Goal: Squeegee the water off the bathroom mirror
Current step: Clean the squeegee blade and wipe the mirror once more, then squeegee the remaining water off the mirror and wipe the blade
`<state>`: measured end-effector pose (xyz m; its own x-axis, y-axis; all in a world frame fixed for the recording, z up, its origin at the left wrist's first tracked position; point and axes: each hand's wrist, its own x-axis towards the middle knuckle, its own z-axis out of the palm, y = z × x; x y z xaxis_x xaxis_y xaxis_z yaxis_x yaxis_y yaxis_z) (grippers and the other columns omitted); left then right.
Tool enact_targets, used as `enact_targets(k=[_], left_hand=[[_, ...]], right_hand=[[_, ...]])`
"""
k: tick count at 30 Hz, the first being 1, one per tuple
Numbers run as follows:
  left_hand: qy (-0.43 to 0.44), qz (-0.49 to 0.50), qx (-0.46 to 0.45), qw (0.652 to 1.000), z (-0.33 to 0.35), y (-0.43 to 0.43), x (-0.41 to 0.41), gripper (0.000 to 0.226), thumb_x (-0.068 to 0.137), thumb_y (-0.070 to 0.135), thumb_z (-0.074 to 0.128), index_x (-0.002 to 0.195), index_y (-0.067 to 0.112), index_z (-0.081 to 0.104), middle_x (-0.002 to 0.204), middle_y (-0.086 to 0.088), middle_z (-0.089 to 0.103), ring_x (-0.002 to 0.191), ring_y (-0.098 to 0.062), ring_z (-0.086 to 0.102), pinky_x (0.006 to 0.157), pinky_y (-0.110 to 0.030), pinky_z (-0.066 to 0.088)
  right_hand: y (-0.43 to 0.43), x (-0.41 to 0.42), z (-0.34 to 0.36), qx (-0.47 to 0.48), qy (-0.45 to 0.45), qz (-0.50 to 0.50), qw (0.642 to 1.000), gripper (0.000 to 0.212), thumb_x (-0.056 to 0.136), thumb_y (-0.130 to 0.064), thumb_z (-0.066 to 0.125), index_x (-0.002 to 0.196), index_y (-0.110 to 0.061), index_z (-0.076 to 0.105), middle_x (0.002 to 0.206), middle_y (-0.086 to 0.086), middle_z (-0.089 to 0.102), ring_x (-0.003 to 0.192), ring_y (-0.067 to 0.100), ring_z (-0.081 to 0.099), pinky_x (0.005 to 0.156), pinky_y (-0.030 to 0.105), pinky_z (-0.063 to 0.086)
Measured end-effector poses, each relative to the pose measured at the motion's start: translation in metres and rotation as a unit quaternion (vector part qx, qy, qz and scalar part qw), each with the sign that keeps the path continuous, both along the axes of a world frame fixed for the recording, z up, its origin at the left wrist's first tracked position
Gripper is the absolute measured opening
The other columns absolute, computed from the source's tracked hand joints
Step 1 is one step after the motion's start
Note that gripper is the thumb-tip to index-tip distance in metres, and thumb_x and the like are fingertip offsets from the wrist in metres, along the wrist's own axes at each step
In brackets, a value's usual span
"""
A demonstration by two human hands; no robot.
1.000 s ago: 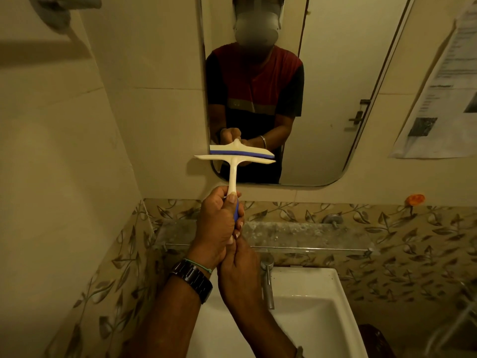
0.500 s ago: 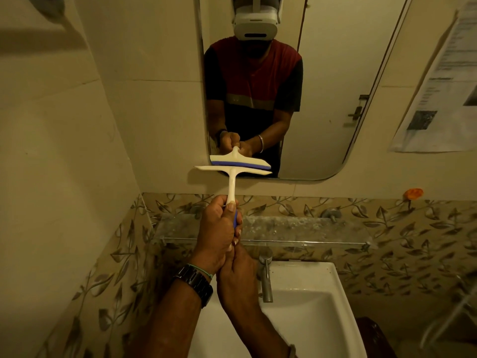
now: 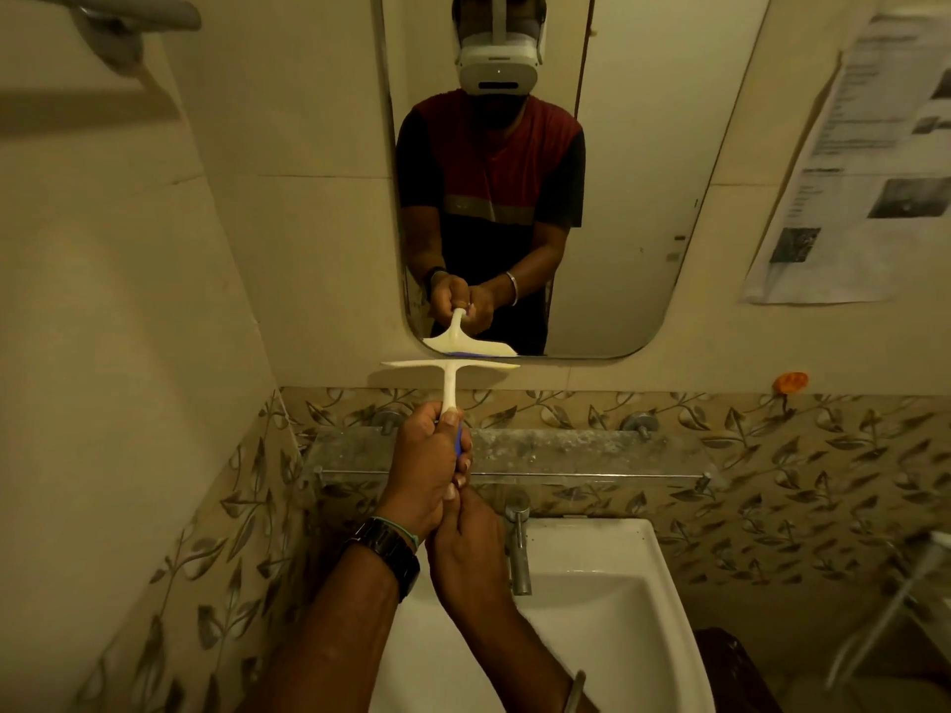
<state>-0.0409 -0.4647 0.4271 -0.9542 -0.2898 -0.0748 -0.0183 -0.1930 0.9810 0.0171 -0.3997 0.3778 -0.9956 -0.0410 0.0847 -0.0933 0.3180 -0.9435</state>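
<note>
- Currently, the squeegee sits at the lower edge of the mirror, near its bottom left corner.
- Blade orientation: the long axis runs level, left to right, along that edge. The left tip overhangs past the mirror's left side onto the wall tile.
- Handle orientation: it runs from the blade's middle straight down and back toward the person.
- Left hand: closed around the handle, thumb laid along its top, fingers wrapped underneath. A dark watch is on the wrist.
- Right hand: pressed up directly beneath the left hand. Its fingers are hidden, so I cannot tell whether it grips the handle end.
- Hard to read: the lower half of the handle is covered by the hands; only a strip of blue shows. Whether the blade touches the glass is unclear.
- Cut off: both forearms at the bottom of the view.
- Below the hands: a tap, partly masked by the right hand, and a white basin.
- A glass shelf crosses the leaf-patterned tile behind the hands.
- A paper notice hangs on the wall right of the mirror.
</note>
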Motion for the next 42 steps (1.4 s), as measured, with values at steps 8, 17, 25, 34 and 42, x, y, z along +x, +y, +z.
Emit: enact_targets(k=[8,17,25,34,42], left_hand=[[0.035,-0.007,-0.009,0.999,0.02,0.015,0.017,0.02,0.111,0.02,0.042,0.106,0.008,0.057,0.071,-0.004,0.056,0.048,-0.012,0.046,0.04,-0.024,0.036],[0.157,-0.028,-0.031,0.987,0.109,0.028,0.035,0.022,0.111,0.024,0.043,0.114,0.01,0.059,0.076,-0.007,0.068,0.079,-0.029,0.075,0.066,-0.033,0.059],[0.238,-0.024,-0.085,0.967,0.207,0.047,0.039,0.024,0.11,0.027,0.045,0.114,0.011,0.062,0.089,-0.011,0.076,0.095,-0.027,0.074,0.09,-0.043,0.059],[0.274,0.011,-0.096,0.957,0.285,0.055,0.024,0.031,0.108,0.037,0.048,0.1,0.016,0.071,0.1,-0.018,0.075,0.097,-0.033,0.074,0.087,-0.041,0.061],[0.282,0.006,-0.113,0.953,0.318,0.057,0.012,0.04,0.106,0.047,0.048,0.111,0.015,0.072,0.1,-0.005,0.076,0.099,-0.023,0.074,0.085,-0.036,0.06]], right_hand=[[0.02,0.015,0.018,-0.046,0.026,0.011,0.999,0.039,0.11,-0.036,0.036,0.081,-0.024,0.06,0.069,-0.002,0.064,0.064,0.012,0.062,0.062,0.032,0.054],[0.046,0.008,0.109,-0.139,0.12,0.024,0.983,0.039,0.107,-0.045,0.046,0.087,-0.018,0.066,0.068,0.005,0.067,0.058,0.018,0.066,0.053,0.042,0.058],[0.051,-0.012,0.21,-0.171,0.188,0.032,0.967,0.03,0.106,-0.053,0.04,0.101,-0.031,0.06,0.084,0.002,0.07,0.07,0.017,0.071,0.061,0.043,0.063],[0.047,-0.032,0.291,-0.188,0.271,0.001,0.944,0.026,0.109,-0.039,0.04,0.115,-0.024,0.059,0.095,0.004,0.069,0.084,0.018,0.07,0.077,0.05,0.062],[0.049,-0.042,0.326,-0.198,0.295,-0.019,0.934,0.03,0.11,-0.036,0.041,0.121,-0.016,0.06,0.097,0.005,0.07,0.084,0.017,0.071,0.079,0.046,0.063]])
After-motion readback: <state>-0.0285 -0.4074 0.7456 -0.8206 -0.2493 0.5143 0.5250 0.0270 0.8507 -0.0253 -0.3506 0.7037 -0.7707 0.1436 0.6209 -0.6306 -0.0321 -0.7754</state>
